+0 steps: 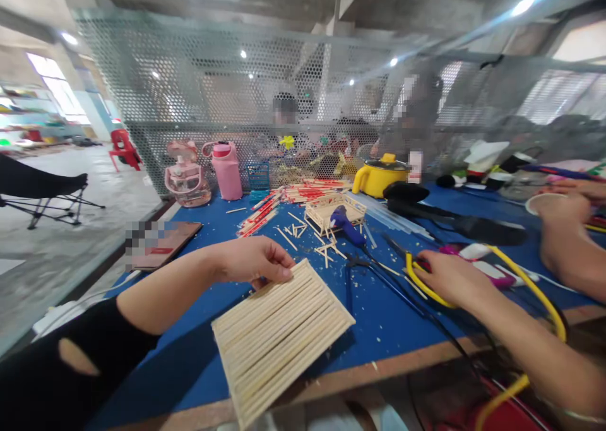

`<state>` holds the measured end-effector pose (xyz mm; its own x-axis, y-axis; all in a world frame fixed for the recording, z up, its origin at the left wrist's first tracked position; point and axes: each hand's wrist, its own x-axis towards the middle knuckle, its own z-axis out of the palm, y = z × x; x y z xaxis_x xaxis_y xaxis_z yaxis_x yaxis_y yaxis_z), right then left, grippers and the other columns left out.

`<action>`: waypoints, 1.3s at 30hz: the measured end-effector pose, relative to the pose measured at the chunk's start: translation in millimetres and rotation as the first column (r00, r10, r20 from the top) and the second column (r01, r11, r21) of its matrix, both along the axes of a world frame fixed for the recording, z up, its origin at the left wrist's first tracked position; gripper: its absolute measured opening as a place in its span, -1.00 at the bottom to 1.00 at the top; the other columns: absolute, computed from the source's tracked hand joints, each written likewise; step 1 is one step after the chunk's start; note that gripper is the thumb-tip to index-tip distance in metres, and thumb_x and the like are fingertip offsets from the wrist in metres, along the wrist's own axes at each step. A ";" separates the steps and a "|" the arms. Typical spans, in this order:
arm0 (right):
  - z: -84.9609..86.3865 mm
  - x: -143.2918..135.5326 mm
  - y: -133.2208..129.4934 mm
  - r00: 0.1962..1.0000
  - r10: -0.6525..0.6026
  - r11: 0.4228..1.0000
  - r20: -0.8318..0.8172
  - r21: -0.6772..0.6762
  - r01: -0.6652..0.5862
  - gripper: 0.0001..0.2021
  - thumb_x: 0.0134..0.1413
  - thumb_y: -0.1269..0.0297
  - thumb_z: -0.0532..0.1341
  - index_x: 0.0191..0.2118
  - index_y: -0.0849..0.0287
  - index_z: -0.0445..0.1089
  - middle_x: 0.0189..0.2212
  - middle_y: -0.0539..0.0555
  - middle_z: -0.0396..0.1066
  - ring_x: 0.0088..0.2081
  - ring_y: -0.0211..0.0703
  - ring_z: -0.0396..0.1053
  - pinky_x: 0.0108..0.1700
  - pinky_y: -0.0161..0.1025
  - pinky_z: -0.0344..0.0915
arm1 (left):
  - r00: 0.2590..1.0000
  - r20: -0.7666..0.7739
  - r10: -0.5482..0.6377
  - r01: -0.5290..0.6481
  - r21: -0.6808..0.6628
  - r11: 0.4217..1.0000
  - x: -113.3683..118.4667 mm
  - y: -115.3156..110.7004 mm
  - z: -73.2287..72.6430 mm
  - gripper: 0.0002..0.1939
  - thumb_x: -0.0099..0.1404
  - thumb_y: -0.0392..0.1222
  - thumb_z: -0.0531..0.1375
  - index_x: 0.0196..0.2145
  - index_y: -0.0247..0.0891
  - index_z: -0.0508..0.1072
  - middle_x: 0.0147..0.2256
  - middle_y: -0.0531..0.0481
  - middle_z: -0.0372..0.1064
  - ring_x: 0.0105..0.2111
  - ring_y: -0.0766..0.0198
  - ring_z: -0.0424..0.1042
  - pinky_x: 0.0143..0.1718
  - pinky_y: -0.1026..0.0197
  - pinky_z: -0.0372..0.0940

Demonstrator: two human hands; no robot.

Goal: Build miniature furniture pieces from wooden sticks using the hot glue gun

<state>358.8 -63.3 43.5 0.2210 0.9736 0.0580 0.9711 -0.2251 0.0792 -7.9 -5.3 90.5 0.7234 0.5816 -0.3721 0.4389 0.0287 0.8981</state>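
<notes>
My left hand (pixel 258 260) pinches the top edge of a flat panel of pale wooden sticks (pixel 284 336), tilted above the table's front edge. On the right, the fingers of my right hand (pixel 452 278) are curled around yellow-handled scissors (pixel 411 273), whose dark blades point up and away to the left. Between the hands lie blue-handled pliers (pixel 357 262). A blue glue gun (pixel 348 226) rests against a small tray-like frame of sticks (pixel 326 213). Short cut sticks (pixel 298 229) are scattered beside it.
Red-marked stick bundles (pixel 312 191) lie behind, near a yellow pot (pixel 382 175), a pink bottle (pixel 227 172) and a clear jug (pixel 187 182). A brown board (pixel 177 242) is at left. Another person's hand (pixel 565 213) holds a cup at right. A perforated screen (pixel 213 77) stands behind.
</notes>
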 end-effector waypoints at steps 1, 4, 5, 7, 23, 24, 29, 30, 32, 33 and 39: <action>1.8 -0.9 5.6 1.000 0.002 1.000 0.031 -0.021 -0.002 -0.68 0.13 0.15 -0.02 -0.23 0.20 0.40 -0.29 0.34 0.49 -0.29 0.15 0.46 -0.40 -0.13 0.17 | 1.000 -0.019 -0.017 0.017 0.037 0.999 3.7 1.9 4.6 -0.80 0.04 -0.03 0.28 -0.41 -0.19 0.58 -0.53 0.03 0.44 -0.58 0.36 0.30 -0.58 0.36 0.16; 14.0 -5.0 20.1 0.996 0.027 0.998 0.082 -0.061 -0.022 -0.68 0.10 0.09 0.04 -0.25 0.17 0.43 -0.28 0.30 0.49 -0.28 0.11 0.45 -0.41 -0.16 0.14 | 0.997 -0.053 -0.050 0.057 0.139 0.989 12.7 9.1 16.5 -0.82 0.05 -0.06 0.27 -0.40 -0.15 0.60 -0.49 0.01 0.50 -0.53 0.30 0.37 -0.50 0.32 0.22; 20.4 -9.2 24.6 0.994 0.053 0.998 0.093 -0.049 -0.049 -0.69 0.06 0.08 0.09 -0.24 0.17 0.44 -0.26 0.29 0.48 -0.25 0.12 0.43 -0.38 -0.15 0.14 | 0.995 -0.072 -0.075 0.085 0.153 0.985 15.3 12.5 19.0 -0.84 0.04 -0.08 0.27 -0.41 -0.14 0.60 -0.49 0.02 0.51 -0.51 0.28 0.39 -0.47 0.31 0.24; 34.2 -25.8 33.8 0.986 0.136 0.990 0.094 0.008 -0.137 -0.68 -0.03 0.08 0.18 -0.20 0.16 0.45 -0.21 0.25 0.47 -0.21 0.13 0.40 -0.33 -0.14 0.17 | 0.983 -0.128 -0.130 0.150 0.171 0.974 21.5 21.0 20.6 -0.90 -0.04 -0.14 0.31 -0.48 -0.13 0.60 -0.51 0.03 0.51 -0.52 0.25 0.41 -0.46 0.29 0.26; -3.9 -146.5 64.2 0.234 -0.024 0.809 -0.972 -0.157 -0.567 -0.66 0.04 0.01 0.16 -0.50 0.21 0.30 -0.67 -0.13 0.07 -0.69 -0.45 -0.08 -0.70 -0.44 -0.19 | 0.685 -0.035 0.727 -0.428 0.789 0.440 -19.3 -35.0 -18.9 -0.62 0.18 0.12 0.11 -0.55 -0.22 0.47 -0.70 0.05 0.31 -0.68 0.31 0.23 -0.62 0.29 0.01; -5.2 -147.1 65.3 0.236 -0.044 0.791 -0.971 -0.178 -0.585 -0.66 0.01 0.03 0.18 -0.55 0.20 0.25 -0.69 -0.14 0.06 -0.70 -0.46 -0.09 -0.71 -0.44 -0.20 | 0.659 -0.140 0.739 -0.452 0.712 0.538 -26.1 -49.4 -26.2 -0.55 0.18 0.17 0.08 -0.61 -0.23 0.42 -0.76 0.07 0.23 -0.73 0.32 0.18 -0.66 0.29 -0.02; -6.5 -148.4 65.0 0.218 -0.168 0.715 -0.961 -0.271 -0.645 -0.66 -0.06 0.12 0.24 -0.61 0.20 0.13 -0.74 -0.18 0.04 -0.74 -0.51 -0.13 -0.73 -0.46 -0.25 | 0.720 -0.173 0.672 -0.515 0.515 0.685 -29.5 -68.1 -56.0 -0.55 0.11 0.23 0.12 -0.55 -0.26 0.42 -0.66 0.09 0.27 -0.71 0.38 0.15 -0.66 0.32 -0.04; -5.8 -147.4 63.5 0.212 -0.198 0.696 -0.957 -0.290 -0.657 -0.65 -0.07 0.12 0.24 -0.62 0.20 0.12 -0.75 -0.18 0.04 -0.75 -0.51 -0.13 -0.73 -0.47 -0.24 | 0.714 -0.134 0.687 -0.526 0.544 0.653 -27.9 -60.3 -57.8 -0.57 0.10 0.21 0.13 -0.51 -0.26 0.43 -0.66 0.11 0.25 -0.69 0.39 0.13 -0.65 0.33 -0.05; -4.7 -144.8 60.4 0.212 -0.244 0.652 -0.946 -0.322 -0.686 -0.66 -0.06 0.14 0.23 -0.63 0.21 0.13 -0.76 -0.17 0.07 -0.76 -0.52 -0.11 -0.74 -0.47 -0.23 | 0.695 -0.089 0.713 -0.544 0.583 0.604 -25.9 -39.2 -57.9 -0.60 0.08 0.17 0.16 -0.43 -0.26 0.45 -0.67 0.14 0.20 -0.69 0.39 0.10 -0.66 0.33 -0.07; -4.6 -143.6 59.3 0.217 -0.252 0.637 -0.943 -0.330 -0.697 -0.69 -0.06 0.17 0.23 -0.62 0.22 0.16 -0.76 -0.16 0.10 -0.76 -0.52 -0.09 -0.75 -0.47 -0.22 | 0.693 -0.081 0.716 -0.548 0.586 0.597 -25.3 -28.2 -57.2 -0.62 0.07 0.15 0.18 -0.44 -0.26 0.44 -0.67 0.15 0.19 -0.68 0.40 0.09 -0.66 0.34 -0.08; -7.5 -143.9 58.7 0.226 -0.237 0.637 -0.945 -0.327 -0.699 -0.78 -0.02 0.29 0.19 -0.59 0.26 0.27 -0.70 -0.08 0.24 -0.75 -0.49 0.07 -0.76 -0.50 -0.10 | 0.726 0.006 0.688 -0.634 0.394 0.665 -16.7 4.7 -60.8 -0.71 0.10 0.04 0.19 -0.50 -0.24 0.28 -0.62 0.15 0.19 -0.63 0.41 0.18 -0.61 0.36 0.08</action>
<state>214.9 -4.6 35.9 -0.5909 0.6100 -0.5280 0.4305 -0.3151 -0.8458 -24.5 -0.6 29.7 0.0566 0.9925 -0.1081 0.5402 0.0606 0.8394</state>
